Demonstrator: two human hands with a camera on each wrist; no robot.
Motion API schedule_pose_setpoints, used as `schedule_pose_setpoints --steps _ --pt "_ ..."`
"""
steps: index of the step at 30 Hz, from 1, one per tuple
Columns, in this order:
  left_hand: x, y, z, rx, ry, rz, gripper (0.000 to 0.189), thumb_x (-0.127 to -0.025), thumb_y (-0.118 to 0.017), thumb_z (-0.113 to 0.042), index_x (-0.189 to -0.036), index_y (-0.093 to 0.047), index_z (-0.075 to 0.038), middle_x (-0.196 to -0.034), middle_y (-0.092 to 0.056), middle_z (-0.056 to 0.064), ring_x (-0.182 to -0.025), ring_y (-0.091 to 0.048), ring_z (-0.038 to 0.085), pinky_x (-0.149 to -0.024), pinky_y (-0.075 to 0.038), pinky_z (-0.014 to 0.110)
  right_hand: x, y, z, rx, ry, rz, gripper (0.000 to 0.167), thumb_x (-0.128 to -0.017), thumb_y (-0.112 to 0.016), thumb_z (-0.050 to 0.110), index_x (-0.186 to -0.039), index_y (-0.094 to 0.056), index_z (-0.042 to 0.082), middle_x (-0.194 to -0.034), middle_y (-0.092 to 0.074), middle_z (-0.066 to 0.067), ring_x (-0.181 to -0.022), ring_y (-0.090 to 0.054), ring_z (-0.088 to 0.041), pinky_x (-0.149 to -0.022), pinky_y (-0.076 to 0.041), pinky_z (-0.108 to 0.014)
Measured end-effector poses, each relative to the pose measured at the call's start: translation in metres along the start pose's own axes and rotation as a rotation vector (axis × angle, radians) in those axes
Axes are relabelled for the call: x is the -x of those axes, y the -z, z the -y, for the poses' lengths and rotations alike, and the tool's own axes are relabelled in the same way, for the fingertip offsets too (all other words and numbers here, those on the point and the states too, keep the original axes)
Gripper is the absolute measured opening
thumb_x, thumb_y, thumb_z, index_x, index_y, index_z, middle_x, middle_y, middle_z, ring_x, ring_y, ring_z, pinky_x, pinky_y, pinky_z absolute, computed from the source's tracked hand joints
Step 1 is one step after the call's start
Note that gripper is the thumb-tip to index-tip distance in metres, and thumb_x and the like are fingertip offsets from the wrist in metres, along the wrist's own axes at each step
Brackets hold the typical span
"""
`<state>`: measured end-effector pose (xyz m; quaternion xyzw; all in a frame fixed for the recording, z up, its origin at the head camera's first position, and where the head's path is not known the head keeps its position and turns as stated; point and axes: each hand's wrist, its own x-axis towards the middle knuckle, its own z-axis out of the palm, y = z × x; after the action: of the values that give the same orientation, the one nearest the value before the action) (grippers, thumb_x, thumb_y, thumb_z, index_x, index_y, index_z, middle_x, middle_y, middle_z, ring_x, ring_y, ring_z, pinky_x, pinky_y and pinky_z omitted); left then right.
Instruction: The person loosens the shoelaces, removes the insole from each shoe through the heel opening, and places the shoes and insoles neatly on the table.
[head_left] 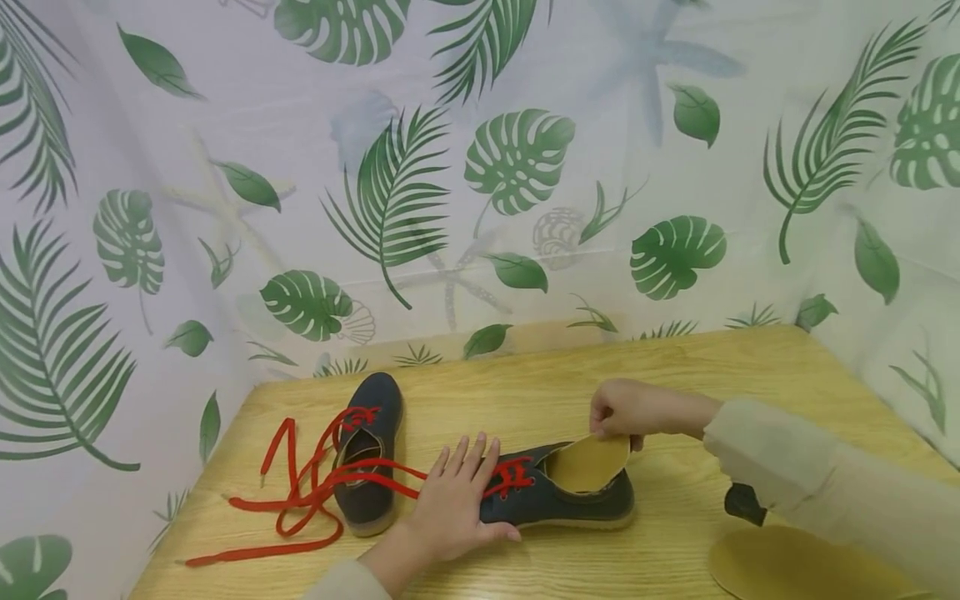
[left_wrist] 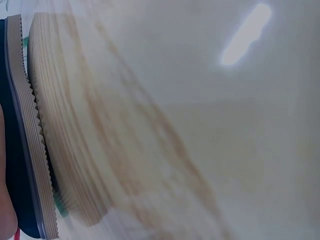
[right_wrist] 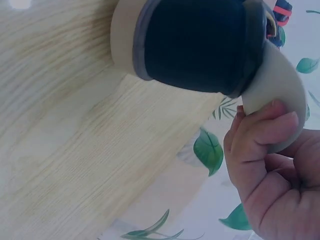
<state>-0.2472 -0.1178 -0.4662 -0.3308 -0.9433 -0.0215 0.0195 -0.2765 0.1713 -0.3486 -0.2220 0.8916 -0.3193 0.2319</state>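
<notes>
A dark navy shoe (head_left: 555, 510) with red laces lies on the table, its toe to the left. Across its toe rests my left hand (head_left: 452, 496), the fingers straight and spread. My right hand (head_left: 621, 410) pinches the heel end of a tan insole (head_left: 588, 467), which rises tilted out of the shoe's opening; its front part is hidden inside. In the right wrist view the insole (right_wrist: 278, 75) bends up past the shoe's heel (right_wrist: 195, 45), between thumb and fingers. The left wrist view shows only the shoe's ribbed sole edge (left_wrist: 31, 130) and part of the hand.
A second navy shoe (head_left: 367, 508) stands to the left, long red laces (head_left: 300, 504) trailing over and beside it. Another tan insole (head_left: 787, 562) lies at the front right, near a small black object (head_left: 744, 503) partly behind the right sleeve. A leaf-patterned sheet (head_left: 517, 158) backs the wooden table (head_left: 480, 379).
</notes>
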Motion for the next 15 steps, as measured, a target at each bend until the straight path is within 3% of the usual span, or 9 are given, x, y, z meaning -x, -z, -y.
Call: schedule_pose_setpoints --steps 5,9,12,15 --pt "-0.001 -0.001 -0.001 -0.008 0.000 -0.005 0.104 -0.078 -0.033 -0.083 -0.153 -0.013 -0.014 -0.157 -0.019 0.012 -0.142 -0.022 0.033 -0.113 -0.023 0.050 0.002 0.002 -0.002 0.044 0.011 -0.014 0.017 -0.089 -0.058 -0.002 -0.075 -0.065 0.005 -0.067 -0.059 0.000 -0.047 -0.050 -0.007 -0.044 -0.046 -0.022" --pt "-0.001 0.000 -0.001 -0.023 0.003 -0.001 0.102 -0.079 -0.031 -0.083 -0.153 -0.014 -0.014 -0.157 -0.020 0.012 -0.142 -0.024 0.031 -0.112 -0.026 0.049 0.002 0.000 0.001 0.199 0.066 -0.094 0.011 -0.083 -0.068 0.002 -0.073 -0.067 0.007 -0.071 -0.062 0.003 -0.058 -0.052 -0.007 -0.053 -0.047 -0.023" --pt "0.001 0.001 -0.002 -0.027 0.013 0.000 0.104 -0.077 -0.021 -0.085 -0.153 -0.015 -0.015 -0.157 -0.021 0.012 -0.142 -0.025 0.031 -0.112 -0.026 0.049 0.007 -0.003 0.007 0.382 0.166 -0.154 0.002 -0.081 -0.072 0.008 -0.079 -0.073 0.007 -0.080 -0.068 0.002 -0.070 -0.061 -0.012 -0.063 -0.052 -0.026" --pt "0.001 0.001 -0.004 -0.023 0.020 -0.002 0.106 -0.075 -0.014 -0.086 -0.153 -0.016 -0.014 -0.156 -0.021 0.012 -0.142 -0.025 0.032 -0.112 -0.026 0.048 0.018 -0.006 0.010 0.578 0.334 -0.158 0.009 -0.081 -0.074 0.020 -0.086 -0.074 0.012 -0.094 -0.073 -0.003 -0.089 -0.068 -0.020 -0.075 -0.055 -0.032"
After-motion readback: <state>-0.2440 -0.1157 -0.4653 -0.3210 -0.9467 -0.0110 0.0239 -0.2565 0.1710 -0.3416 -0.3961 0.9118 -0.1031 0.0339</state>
